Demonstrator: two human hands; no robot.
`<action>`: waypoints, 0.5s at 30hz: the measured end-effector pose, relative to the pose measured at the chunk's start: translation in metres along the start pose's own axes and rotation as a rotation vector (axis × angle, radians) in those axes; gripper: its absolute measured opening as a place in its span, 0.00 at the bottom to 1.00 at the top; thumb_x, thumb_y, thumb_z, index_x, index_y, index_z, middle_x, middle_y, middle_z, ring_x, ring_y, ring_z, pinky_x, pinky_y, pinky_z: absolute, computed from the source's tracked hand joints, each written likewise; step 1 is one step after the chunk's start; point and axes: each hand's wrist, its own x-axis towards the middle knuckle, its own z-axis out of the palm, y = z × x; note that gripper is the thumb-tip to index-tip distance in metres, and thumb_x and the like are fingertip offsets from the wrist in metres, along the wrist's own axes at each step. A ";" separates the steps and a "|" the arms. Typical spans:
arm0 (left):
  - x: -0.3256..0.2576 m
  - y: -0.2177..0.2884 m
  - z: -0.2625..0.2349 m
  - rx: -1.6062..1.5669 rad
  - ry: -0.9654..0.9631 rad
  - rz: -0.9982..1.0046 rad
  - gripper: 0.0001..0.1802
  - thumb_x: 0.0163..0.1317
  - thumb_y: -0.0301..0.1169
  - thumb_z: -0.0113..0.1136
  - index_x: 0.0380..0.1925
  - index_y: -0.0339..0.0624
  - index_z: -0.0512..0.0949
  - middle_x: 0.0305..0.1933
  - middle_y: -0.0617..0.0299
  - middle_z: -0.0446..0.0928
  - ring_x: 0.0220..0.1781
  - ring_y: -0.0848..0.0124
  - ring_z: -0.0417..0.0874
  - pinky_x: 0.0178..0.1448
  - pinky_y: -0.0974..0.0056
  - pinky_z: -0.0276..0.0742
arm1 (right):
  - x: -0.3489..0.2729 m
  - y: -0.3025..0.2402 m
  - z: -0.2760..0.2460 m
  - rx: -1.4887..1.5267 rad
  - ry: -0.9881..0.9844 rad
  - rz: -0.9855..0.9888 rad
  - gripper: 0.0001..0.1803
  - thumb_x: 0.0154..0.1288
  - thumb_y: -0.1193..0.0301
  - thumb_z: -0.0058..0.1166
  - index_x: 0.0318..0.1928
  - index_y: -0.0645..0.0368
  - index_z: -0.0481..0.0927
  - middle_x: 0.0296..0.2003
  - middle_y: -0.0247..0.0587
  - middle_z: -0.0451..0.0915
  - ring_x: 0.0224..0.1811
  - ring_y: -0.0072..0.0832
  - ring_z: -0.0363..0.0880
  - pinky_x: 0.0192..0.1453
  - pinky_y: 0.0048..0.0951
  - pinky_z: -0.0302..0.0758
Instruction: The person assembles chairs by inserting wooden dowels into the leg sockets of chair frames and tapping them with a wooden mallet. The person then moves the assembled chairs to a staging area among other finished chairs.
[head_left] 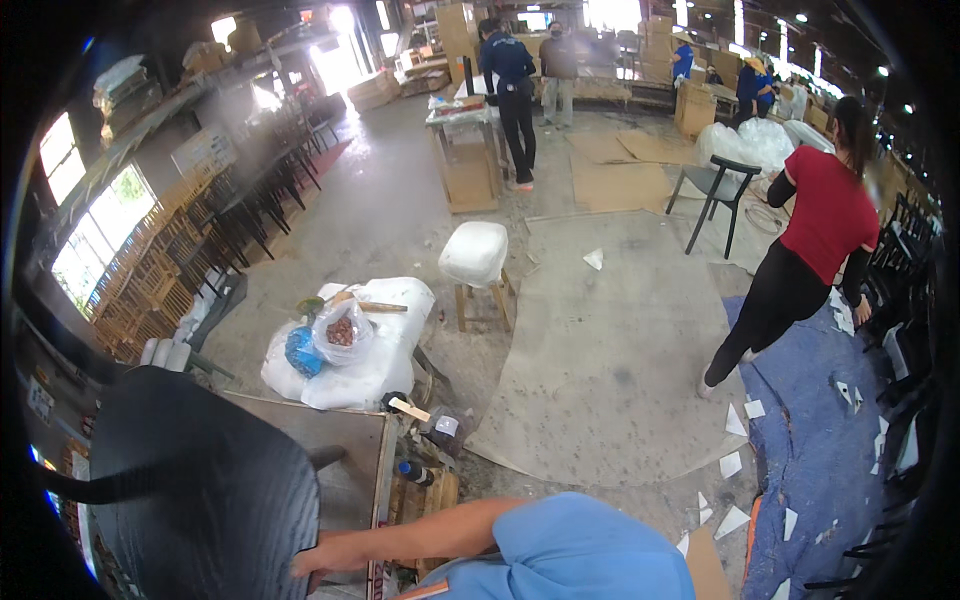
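Note:
A black wooden chair point(200, 480) with a broad, dark-grained panel fills the lower left, tilted over a worktable point(345, 425). From the blue sleeve at the bottom, my bare right forearm stretches leftward. My right hand point(325, 557) is closed at the panel's near right edge; some of its fingers are hidden. My left hand does not show. A thin orange-brown strip point(425, 590) lies against my blue shirt at the bottom edge; what holds it cannot be made out.
Beyond the worktable, a white-wrapped seat point(390, 345) bears a bag of brown bits point(342, 332) and a blue bag point(302, 352). A white-covered stool point(474, 252) stands ahead. A person in red point(828, 215) walks at right, near a dark chair point(715, 190) and blue sheet point(800, 430).

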 end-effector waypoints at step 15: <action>-0.112 -0.228 -0.139 -0.489 0.180 -0.834 0.32 0.67 0.41 0.60 0.64 0.30 0.68 0.66 0.48 0.70 0.68 0.61 0.68 0.72 0.61 0.58 | 0.106 -0.061 0.009 -0.078 0.119 -0.040 0.26 0.62 0.67 0.53 0.61 0.61 0.72 0.53 0.43 0.79 0.51 0.36 0.80 0.51 0.46 0.80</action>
